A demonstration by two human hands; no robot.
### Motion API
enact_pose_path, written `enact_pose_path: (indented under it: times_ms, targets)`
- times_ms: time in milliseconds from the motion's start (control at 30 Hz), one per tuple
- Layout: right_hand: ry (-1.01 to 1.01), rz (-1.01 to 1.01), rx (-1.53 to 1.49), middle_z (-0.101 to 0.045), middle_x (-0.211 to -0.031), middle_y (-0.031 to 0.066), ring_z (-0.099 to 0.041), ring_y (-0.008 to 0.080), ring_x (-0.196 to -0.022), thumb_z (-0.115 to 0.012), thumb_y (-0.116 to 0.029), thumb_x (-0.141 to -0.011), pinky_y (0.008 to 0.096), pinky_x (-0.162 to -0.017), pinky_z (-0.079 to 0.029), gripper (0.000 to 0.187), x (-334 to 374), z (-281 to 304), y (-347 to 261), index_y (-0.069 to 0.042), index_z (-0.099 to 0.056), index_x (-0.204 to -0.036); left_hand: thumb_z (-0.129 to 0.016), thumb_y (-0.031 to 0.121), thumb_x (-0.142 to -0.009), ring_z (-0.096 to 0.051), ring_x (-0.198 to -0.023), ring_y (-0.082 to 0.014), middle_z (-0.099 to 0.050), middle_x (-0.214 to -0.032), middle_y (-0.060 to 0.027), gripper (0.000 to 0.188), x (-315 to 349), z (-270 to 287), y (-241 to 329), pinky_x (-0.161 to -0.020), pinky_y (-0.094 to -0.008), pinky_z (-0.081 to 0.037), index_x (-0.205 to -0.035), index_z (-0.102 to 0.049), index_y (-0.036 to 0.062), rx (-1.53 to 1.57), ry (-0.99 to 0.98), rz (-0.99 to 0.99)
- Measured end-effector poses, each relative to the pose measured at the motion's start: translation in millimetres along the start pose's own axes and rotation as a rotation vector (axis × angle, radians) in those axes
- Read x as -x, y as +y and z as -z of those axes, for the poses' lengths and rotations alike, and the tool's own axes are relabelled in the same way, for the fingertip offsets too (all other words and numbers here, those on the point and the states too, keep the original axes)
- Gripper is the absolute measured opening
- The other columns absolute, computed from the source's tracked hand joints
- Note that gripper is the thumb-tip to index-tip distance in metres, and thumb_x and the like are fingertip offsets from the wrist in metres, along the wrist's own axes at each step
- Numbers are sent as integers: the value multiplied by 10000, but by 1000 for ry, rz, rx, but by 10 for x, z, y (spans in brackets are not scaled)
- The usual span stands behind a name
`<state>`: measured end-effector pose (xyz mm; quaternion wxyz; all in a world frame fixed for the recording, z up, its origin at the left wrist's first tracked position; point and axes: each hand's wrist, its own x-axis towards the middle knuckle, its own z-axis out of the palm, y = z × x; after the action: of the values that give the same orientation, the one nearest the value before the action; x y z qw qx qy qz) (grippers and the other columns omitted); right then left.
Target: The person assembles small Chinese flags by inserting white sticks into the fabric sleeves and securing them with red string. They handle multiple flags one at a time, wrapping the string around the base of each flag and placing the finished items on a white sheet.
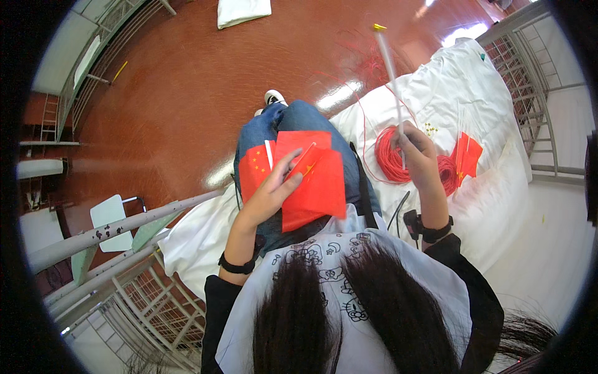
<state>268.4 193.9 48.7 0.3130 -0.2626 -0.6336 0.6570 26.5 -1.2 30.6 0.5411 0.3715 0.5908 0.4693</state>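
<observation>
Over my lap, my left hand (274,191) pinches a red flag (324,193) between thumb and fingers. A short white edge shows by the fingertips. Under and beside that flag lies another red flag (254,168) with yellow stars and a white strip, resting on my jeans. My right hand (417,149) is raised to the right, closed around a thin whitish, see-through stick (389,65) held nearly upright. A gold-yellow tip (379,27) tops the stick, slightly blurred. Below my right hand, a coil of red cord (387,163) lies on the white bedding.
White bedding (498,118) spreads to my right, with a second red cord coil (447,181), more red flags (468,156) on sticks and several small gold pieces (430,129). Loose red cord trails onto the reddish floor (180,81). A metal bed rail (124,232) runs at my left.
</observation>
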Motion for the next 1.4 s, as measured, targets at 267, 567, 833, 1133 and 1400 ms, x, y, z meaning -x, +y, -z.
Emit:
enact_pose_path:
  times_ms: [267, 567, 833, 1133, 1400]
  targets:
    - [75, 244, -223, -569, -770, 112, -542, 151, -640, -431, -116, -963, 271, -602, -460, 158, -120, -504, -272, 29, -481, -999, -472, 114, -950, -563, -805, -161, -578, -865, -92, 201, 40, -121, 88, -747, -266, -442, -1061, -549, -35, -163, 88, -242]
    - [199, 255, -190, -603, -857, 158, -594, 199, -732, -398, -125, -983, 323, -693, -497, 164, -70, -656, -247, 22, -458, -1022, -461, 146, -962, -516, -724, -157, -525, -795, -82, 210, 75, -110, 103, -664, -264, -415, -1044, -547, -27, -194, 101, -308]
    - [186, 214, -252, -603, -865, 164, -594, 206, -755, -394, -146, -986, 331, -722, -486, 178, -54, -695, -214, 17, -463, -1010, -473, 145, -957, -510, -716, -164, -520, -793, -84, 205, 79, -111, 108, -659, -263, -411, -1040, -546, -29, -222, 118, -323]
    - [52, 268, -161, -609, -870, 155, -596, 216, -787, -417, -108, -957, 341, -766, -472, 154, -52, -536, -189, 22, -486, -1004, -480, 127, -950, -529, -728, -172, -537, -804, -93, 188, 64, -113, 103, -661, -272, -419, -1011, -559, -32, -216, 123, -303]
    - [-6, 185, -129, -628, -862, 131, -599, 192, -803, -454, -84, -911, 316, -784, -463, 167, -20, -450, -213, 41, -554, -956, -533, 112, -919, -582, -738, -231, -576, -814, -129, 170, 55, -131, 128, -667, -300, -449, -992, -576, -35, -279, 97, -308]
